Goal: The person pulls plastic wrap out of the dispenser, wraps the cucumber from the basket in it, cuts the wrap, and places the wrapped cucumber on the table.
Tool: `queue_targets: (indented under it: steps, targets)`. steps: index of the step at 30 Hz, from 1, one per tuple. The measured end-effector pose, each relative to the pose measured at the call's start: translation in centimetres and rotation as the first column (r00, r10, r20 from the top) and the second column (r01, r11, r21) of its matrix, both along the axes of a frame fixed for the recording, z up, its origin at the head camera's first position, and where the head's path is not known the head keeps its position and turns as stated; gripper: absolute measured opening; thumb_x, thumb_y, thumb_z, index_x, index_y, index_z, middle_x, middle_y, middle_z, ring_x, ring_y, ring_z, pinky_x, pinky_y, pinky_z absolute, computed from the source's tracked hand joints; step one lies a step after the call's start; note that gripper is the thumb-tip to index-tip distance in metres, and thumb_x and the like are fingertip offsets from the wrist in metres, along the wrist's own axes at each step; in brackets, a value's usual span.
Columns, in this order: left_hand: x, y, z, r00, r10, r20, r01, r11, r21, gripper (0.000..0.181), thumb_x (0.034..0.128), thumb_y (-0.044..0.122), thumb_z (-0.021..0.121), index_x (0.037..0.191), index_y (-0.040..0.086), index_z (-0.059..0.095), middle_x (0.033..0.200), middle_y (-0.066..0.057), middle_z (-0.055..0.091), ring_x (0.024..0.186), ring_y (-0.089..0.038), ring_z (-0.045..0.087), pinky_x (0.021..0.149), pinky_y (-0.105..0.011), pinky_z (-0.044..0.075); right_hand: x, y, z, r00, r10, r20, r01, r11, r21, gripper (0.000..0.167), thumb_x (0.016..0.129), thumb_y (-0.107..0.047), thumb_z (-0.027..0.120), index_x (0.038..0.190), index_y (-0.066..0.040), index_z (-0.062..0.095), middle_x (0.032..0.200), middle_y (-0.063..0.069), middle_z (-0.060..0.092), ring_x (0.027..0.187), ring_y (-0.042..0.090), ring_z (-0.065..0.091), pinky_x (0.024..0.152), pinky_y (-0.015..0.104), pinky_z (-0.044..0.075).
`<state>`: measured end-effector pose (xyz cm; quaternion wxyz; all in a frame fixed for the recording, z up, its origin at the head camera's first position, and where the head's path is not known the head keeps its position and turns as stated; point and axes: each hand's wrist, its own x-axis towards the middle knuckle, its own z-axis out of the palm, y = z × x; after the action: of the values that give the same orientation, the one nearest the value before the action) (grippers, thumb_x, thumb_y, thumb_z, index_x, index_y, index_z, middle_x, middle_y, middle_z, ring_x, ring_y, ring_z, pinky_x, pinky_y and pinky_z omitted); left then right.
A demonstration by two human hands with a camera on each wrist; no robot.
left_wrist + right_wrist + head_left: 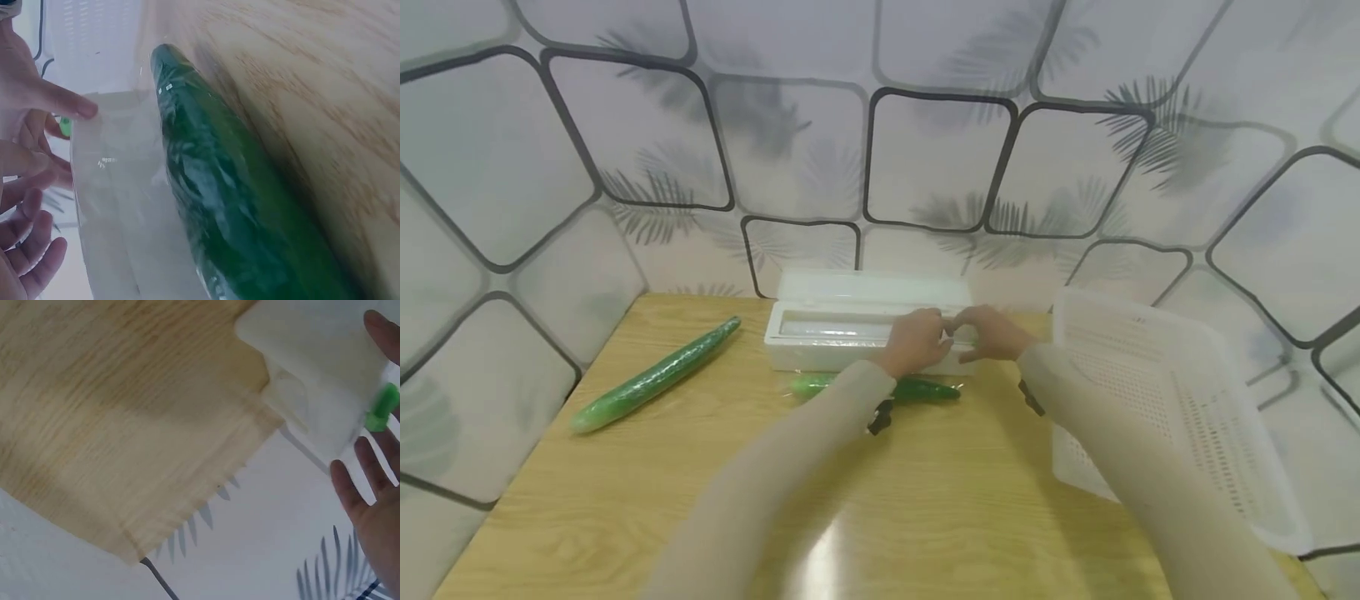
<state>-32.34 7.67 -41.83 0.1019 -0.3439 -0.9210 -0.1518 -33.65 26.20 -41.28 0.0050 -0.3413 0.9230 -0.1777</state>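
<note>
A long white lidded box stands open, with a shiny pale roll inside. My left hand is over its right part, fingertips close to the right hand; whether they pinch anything is hidden. My right hand curves around the box's right end. Its thumb touches the front wall, and its other fingers are loosely spread near a small green piece. A film-wrapped cucumber lies along the front of the box, partly behind the left forearm. Another wrapped cucumber lies at the left.
A white perforated plastic basket stands at the right, beside and partly behind the right forearm. Patterned wall covering rises directly behind the wooden table. The raised box lid leans back near that wall.
</note>
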Motion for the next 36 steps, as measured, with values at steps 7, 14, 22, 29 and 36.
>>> queue_targets:
  steps: [7,14,22,29,36]
  targets:
    - [0.0,1.9,-0.2,1.0,0.016,-0.025,-0.016,1.0,-0.011,0.021,0.0895,0.033,0.06,0.101,0.02,0.071,0.079,0.003,0.07,0.064,-0.007,0.06,0.048,-0.012,0.042,0.1,0.1,-0.5,0.999,-0.038,-0.002,0.038,0.999,0.003,0.042,0.062,-0.013,0.083,0.1,-0.004,0.068,0.098,0.01,0.071,0.092,0.029,0.061,0.094,0.049,0.045]
    - [0.0,3.4,-0.7,0.996,0.057,-0.071,-0.06,0.997,-0.048,0.023,0.093,0.03,0.053,0.088,0.017,0.071,0.068,0.003,0.066,0.057,-0.007,0.056,0.045,-0.013,0.041,0.7,-0.2,-0.5,0.994,-0.108,0.016,0.108,0.994,-0.016,0.033,0.06,-0.014,0.084,0.084,-0.004,0.066,0.083,0.008,0.067,0.085,0.026,0.056,0.085,0.044,0.046]
    - [-0.1,2.6,0.3,0.999,-0.004,-0.037,0.003,1.0,-0.031,0.018,0.0903,0.03,0.06,0.097,0.018,0.071,0.091,0.004,0.073,0.081,-0.01,0.068,0.066,-0.019,0.055,0.6,0.3,-0.8,0.996,-0.085,-0.019,0.084,0.996,-0.02,0.041,0.063,-0.011,0.083,0.1,-0.002,0.067,0.096,0.011,0.068,0.094,0.03,0.056,0.092,0.049,0.044]
    - [0.0,2.2,0.9,0.998,-0.033,-0.057,0.031,0.998,-0.051,0.018,0.0895,0.03,0.061,0.098,0.017,0.07,0.094,0.005,0.073,0.082,-0.009,0.068,0.067,-0.019,0.054,0.7,0.5,-0.7,0.996,-0.082,-0.036,0.081,0.996,-0.033,0.044,0.064,-0.011,0.083,0.104,-0.001,0.066,0.097,0.013,0.068,0.094,0.031,0.058,0.093,0.048,0.046]
    - [-0.1,2.0,0.8,1.0,-0.013,-0.022,0.011,0.997,-0.08,0.02,0.0889,0.033,0.062,0.1,0.018,0.069,0.095,0.006,0.073,0.082,-0.008,0.068,0.063,-0.017,0.053,0.9,0.4,-0.5,0.995,-0.082,-0.049,0.081,0.997,-0.016,0.04,0.064,-0.013,0.082,0.098,0.002,0.066,0.097,0.015,0.069,0.094,0.032,0.059,0.092,0.048,0.047]
